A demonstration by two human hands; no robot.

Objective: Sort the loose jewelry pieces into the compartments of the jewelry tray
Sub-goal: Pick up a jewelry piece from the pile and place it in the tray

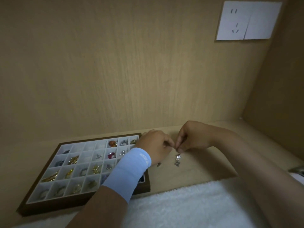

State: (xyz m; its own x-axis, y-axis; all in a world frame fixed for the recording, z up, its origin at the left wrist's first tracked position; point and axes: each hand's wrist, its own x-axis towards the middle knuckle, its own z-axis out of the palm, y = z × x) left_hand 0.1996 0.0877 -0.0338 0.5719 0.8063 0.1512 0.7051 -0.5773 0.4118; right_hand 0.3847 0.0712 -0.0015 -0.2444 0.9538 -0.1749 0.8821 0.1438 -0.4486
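A brown jewelry tray (49, 204) with white compartments lies at the left of the shelf; many compartments hold gold, silver and red pieces. My left hand (156, 145), a light blue wristband behind it, reaches over the tray's right side. My right hand (189, 139) meets it fingertip to fingertip above the shelf. Both pinch a small piece (174, 148), mostly hidden between the fingers. Loose silver pieces (177, 159) lie on the wood just below the hands, and another small silver piece (159, 164) sits beside my left wrist.
A white fluffy cloth (181, 204) covers the near edge of the shelf. Wooden walls close in at the back and right. A white wall socket (246, 20) sits high on the back wall. A metal object (297, 170) shows at the right edge.
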